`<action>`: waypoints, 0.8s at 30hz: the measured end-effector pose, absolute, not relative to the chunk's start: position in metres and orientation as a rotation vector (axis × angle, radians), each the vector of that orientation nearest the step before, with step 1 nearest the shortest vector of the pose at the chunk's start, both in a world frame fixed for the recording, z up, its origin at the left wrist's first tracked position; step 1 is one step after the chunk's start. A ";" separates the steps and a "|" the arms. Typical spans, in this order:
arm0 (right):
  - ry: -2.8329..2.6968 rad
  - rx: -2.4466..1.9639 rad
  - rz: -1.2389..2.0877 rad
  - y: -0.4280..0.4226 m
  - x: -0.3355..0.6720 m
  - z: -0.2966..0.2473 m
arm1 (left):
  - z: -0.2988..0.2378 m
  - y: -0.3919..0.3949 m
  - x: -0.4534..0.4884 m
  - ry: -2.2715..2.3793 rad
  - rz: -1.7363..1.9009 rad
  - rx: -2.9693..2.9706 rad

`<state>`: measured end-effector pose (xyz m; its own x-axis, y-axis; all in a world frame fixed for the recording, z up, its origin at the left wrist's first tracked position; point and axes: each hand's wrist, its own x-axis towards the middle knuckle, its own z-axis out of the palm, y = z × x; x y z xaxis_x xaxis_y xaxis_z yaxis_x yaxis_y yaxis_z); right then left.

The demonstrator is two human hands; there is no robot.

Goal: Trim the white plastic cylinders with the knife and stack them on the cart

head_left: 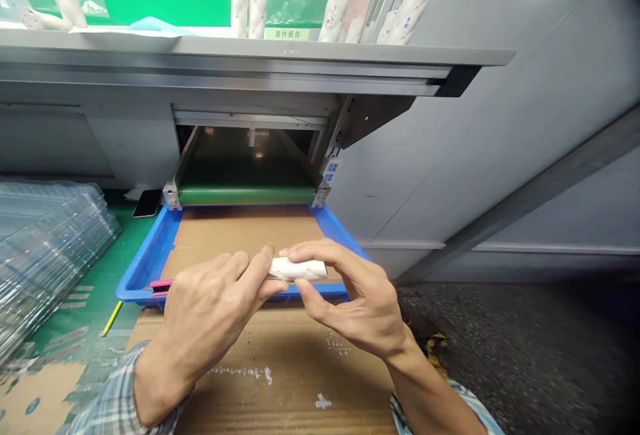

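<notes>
**White tube (303, 270) worked between two hands over the tray's near edge**

Tube held off the surface, nearly level, just beyond the near edge of the blue tray (345, 232) and nearer its right corner than its left. Good practice here, by judgement: steady the piece from both ends, pinch lightly so the wall isn't marked, turn it with the fingertips, and stay above the cardboard lining (250, 228), where a slip would land softly.

Left hand (215, 305): back upward, fingers curled, thumb and forefinger closed on the tube's left end. Right hand (355, 292): comes in from the near right, wrist bent inward, fingers arched over the top and thumb beneath, pinching the tube toward its right end. (A pink-edged object (161, 283) shows beside the left hand at the tray's near left corner; whether that hand also grips it, cannot tell.)
</notes>
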<state>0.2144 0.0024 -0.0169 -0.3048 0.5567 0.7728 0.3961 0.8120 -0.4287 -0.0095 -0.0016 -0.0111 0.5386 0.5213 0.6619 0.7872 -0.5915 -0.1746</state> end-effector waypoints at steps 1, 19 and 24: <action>-1.933 -0.711 0.196 0.003 0.214 -0.017 | -0.011 -0.001 -0.009 -1.049 -0.787 -2.325; -1.733 -0.656 0.808 0.008 0.217 -0.019 | -0.014 0.008 -0.013 -1.250 -1.383 -2.770; -1.795 -0.650 0.678 0.007 0.218 -0.020 | -0.012 0.008 -0.015 -1.303 -1.396 -2.798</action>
<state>0.2177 0.0072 -0.0201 -0.2916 0.7095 0.6416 0.1086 0.6909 -0.7147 -0.0145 0.0079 -0.0123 0.3741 0.7261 0.5768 0.5252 -0.6785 0.5135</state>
